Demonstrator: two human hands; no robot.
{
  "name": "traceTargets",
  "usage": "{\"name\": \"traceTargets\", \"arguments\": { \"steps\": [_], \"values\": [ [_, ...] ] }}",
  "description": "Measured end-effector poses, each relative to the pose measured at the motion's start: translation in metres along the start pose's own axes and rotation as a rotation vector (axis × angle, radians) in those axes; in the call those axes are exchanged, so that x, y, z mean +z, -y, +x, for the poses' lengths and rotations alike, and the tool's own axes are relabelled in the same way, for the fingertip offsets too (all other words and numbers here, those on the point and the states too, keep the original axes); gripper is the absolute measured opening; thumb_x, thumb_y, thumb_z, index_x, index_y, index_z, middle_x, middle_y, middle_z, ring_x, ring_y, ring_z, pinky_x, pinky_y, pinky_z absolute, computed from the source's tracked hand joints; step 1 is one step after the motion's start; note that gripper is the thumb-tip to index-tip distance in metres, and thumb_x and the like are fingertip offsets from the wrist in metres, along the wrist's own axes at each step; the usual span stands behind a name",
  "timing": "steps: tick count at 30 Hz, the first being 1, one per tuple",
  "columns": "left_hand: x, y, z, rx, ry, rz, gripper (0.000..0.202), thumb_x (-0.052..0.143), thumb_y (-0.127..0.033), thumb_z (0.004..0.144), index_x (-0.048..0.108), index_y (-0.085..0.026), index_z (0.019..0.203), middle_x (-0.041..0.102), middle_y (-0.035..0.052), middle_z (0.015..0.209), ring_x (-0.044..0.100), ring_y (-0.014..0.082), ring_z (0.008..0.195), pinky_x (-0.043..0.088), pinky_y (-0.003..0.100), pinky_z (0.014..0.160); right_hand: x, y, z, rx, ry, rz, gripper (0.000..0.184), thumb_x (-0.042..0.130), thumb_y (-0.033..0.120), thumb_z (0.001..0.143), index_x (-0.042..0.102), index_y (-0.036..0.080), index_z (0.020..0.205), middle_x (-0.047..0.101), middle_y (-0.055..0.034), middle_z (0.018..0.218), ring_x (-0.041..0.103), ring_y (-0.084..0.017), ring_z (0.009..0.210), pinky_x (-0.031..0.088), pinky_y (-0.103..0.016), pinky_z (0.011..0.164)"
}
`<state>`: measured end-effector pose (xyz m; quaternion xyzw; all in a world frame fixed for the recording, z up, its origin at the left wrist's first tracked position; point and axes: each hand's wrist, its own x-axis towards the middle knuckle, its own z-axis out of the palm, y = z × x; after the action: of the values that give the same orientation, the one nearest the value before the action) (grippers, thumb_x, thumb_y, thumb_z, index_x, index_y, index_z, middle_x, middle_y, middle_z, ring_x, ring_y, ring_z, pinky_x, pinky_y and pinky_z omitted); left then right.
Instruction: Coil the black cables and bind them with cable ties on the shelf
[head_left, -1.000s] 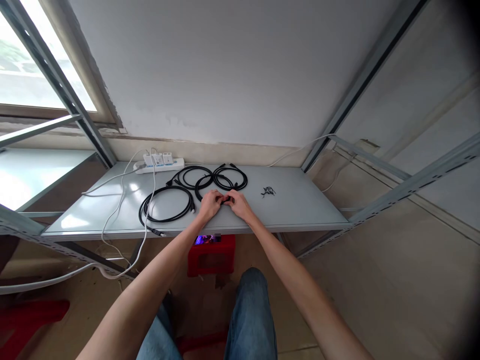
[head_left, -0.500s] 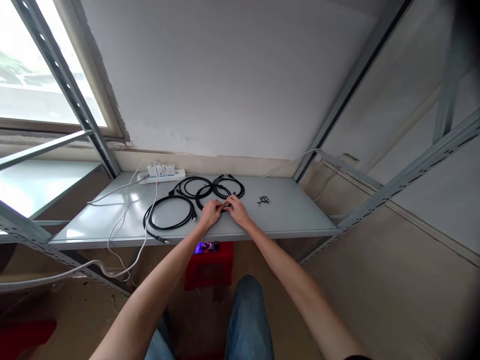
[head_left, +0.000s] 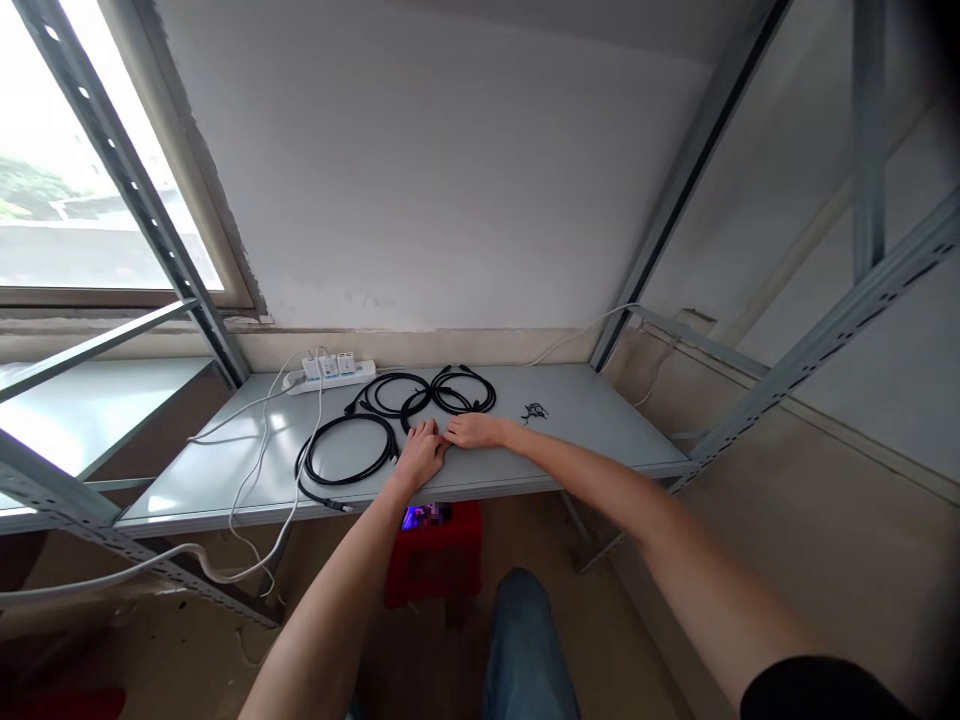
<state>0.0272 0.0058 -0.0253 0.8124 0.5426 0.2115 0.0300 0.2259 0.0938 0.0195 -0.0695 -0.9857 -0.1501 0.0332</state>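
My left hand (head_left: 422, 453) is closed over the near side of a coiled black cable (head_left: 409, 405), whose front part the hands cover. Its fingers point away from me. My right hand (head_left: 472, 431) comes in from the right with its fingers pinched together, their tips meeting the left hand; whatever lies between them is hidden. Behind the hands are two more black cable coils, one at the back left (head_left: 390, 377) and one at the back right (head_left: 480, 385). Another larger coil (head_left: 347, 482) lies to the left, its plug ends on the shelf.
A white power strip (head_left: 352, 378) with plugs stands at the back left of the grey shelf (head_left: 600, 430). White cords (head_left: 262, 440) hang over its front edge. Thin black ties (head_left: 535, 411) lie in a small pile at right. A red stool (head_left: 435, 560) stands below.
My right forearm has swung outward to the right, and the right hand now lies more sideways against the left. Both hands remain at the same coil. The view has shifted slightly.
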Motion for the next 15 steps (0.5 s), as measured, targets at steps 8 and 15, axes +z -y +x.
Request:
{"name": "traceTargets", "arguments": {
  "steps": [8,15],
  "values": [
    [-0.001,0.000,0.006,-0.003,0.036,-0.018,0.035,0.051,-0.028,0.110,0.084,-0.021,0.103,0.063,0.0143,0.118,0.057,0.0311,0.116,0.047,0.045,0.100,-0.010,-0.015,0.016,0.096,0.185,0.298,0.029,0.066,-0.004,0.082,0.073,0.021,0.069,0.075,-0.0069,0.079,0.070,-0.022,0.088,0.056,-0.035,0.088],
    [0.002,0.002,0.009,-0.023,0.024,-0.025,0.034,0.052,-0.021,0.108,0.085,-0.021,0.100,0.063,0.0150,0.116,0.057,0.0314,0.116,0.046,0.045,0.100,0.012,-0.002,0.031,0.430,0.133,0.473,0.036,0.075,0.003,0.077,0.060,0.026,0.054,0.053,0.0009,0.050,0.068,-0.022,0.073,0.055,-0.034,0.076]
  ]
}}
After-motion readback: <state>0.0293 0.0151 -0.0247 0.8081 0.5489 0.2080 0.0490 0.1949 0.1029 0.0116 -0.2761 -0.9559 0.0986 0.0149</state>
